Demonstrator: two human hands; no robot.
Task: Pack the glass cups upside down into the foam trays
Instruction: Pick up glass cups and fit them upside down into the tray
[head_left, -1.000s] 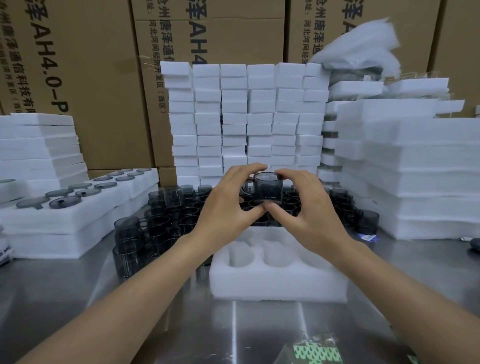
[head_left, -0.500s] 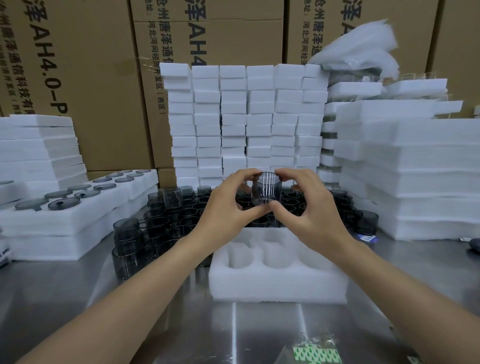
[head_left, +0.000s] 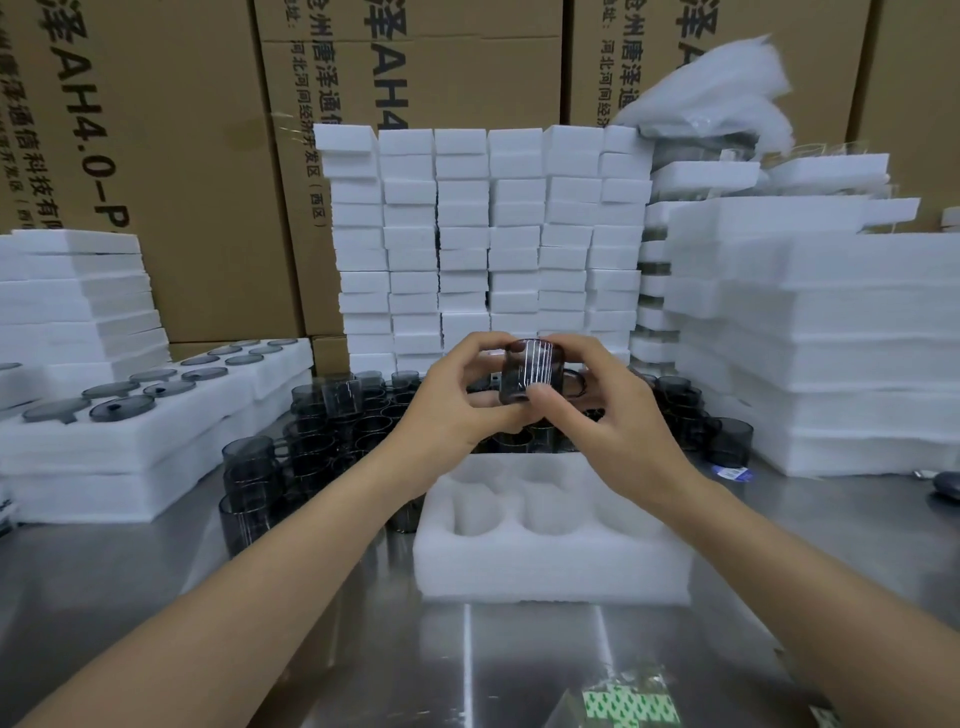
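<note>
Head view: white rectangular foam tray (head_left: 550, 571), visible round pockets unfilled, lies at 6 o'clock of the hands. Left hand (head_left: 457, 410) and right hand (head_left: 618, 436) both pinch one smoky grey glass cup (head_left: 530, 374) above the tray's 12 o'clock edge, probably to orient it mouth-down.

I see a smoky dark grey cup (head_left: 530, 376) with thin white streaks of light across it. The foam tray (head_left: 550, 566) is plain white, the table (head_left: 156, 571) dull silver, the boxes (head_left: 182, 156) brown with black print, and the packet (head_left: 628, 706) patterned green and white.
</note>
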